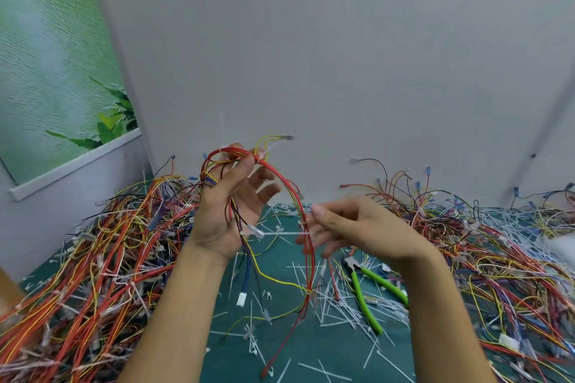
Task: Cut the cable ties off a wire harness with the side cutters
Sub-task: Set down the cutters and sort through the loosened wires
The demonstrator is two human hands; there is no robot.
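A wire harness of red, yellow and dark wires arches in the air above the green mat. My left hand holds its upper bundle between thumb and fingers, palm toward me. My right hand reaches in from the right, and its fingertips pinch the red strands at a white cable tie that sticks out sideways. Another tie binds the strands lower down. The side cutters, with bright green handles, lie on the mat below my right hand, held by no one.
Large heaps of wire harnesses lie at the left and the right. Several cut white ties litter the green mat. A grey wall stands close behind, and a green plant poster hangs at the upper left.
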